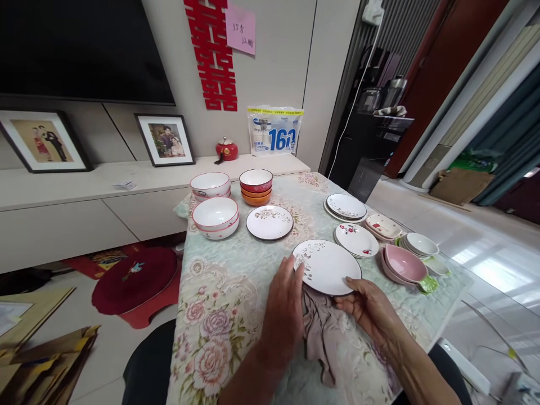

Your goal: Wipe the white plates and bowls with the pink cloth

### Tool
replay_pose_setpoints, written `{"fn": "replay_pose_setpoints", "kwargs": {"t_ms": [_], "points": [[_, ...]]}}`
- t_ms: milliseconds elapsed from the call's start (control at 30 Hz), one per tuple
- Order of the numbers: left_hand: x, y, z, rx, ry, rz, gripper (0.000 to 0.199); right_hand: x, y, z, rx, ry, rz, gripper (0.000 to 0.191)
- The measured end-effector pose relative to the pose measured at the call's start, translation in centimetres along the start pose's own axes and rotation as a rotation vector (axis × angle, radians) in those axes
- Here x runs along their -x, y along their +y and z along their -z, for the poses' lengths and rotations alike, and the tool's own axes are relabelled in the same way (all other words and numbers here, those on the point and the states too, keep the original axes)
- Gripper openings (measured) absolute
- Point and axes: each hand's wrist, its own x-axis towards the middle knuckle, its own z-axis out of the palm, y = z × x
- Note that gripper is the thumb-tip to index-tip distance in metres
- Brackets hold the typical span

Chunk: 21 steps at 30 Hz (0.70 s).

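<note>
A white plate [331, 267] with a dark rim and a leaf pattern is held just above the table, slightly tilted. My right hand [365, 306] pinches its lower right edge, thumb on top and fingers beneath. At the plate's left edge, my left hand [284, 298] rests upright with its fingers extended, touching or very near the rim. A crumpled mauve cloth [323, 337] lies on the table between my hands, partly under the plate. Beyond it sits another dark-rimmed plate [270, 223], with a flowered plate stack [356, 241] to the right.
White bowls [216, 214] and a red and orange bowl stack [256, 185] stand at the back left of the flowered tablecloth [215, 315]. Plates [346, 206], pink leaf-shaped bowls [405, 263] and small white bowls [422, 244] line the right side. A red stool [135, 278] stands left.
</note>
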Motion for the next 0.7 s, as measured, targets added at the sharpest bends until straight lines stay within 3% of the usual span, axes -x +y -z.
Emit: {"fn": "replay_pose_setpoints", "kwargs": {"t_ms": [200, 367, 467, 567, 700], "points": [[1.5, -0.7, -1.6, -0.057, -0.047, 0.006, 0.055, -2.4, -2.5, 0.1, -0.031, 0.105, 0.084, 0.002], [1.7, -0.8, -1.9, 0.148, -0.200, 0.140, 0.053, -4.6, -4.9, 0.5, 0.036, 0.148, 0.149, 0.003], [0.7, -0.5, -1.0, 0.426, -0.202, 0.347, 0.041, -5.3, -5.7, 0.9, 0.085, 0.196, 0.153, 0.004], [-0.9, -0.2, 0.2, 0.835, -0.142, 0.684, 0.034, -5.4, -5.8, 1.1, 0.085, 0.214, 0.160, 0.004], [-2.7, -0.3, 1.3, 1.454, -0.071, 1.086, 0.045, -5.2, -5.2, 1.2, 0.092, 0.150, 0.140, 0.009]]}}
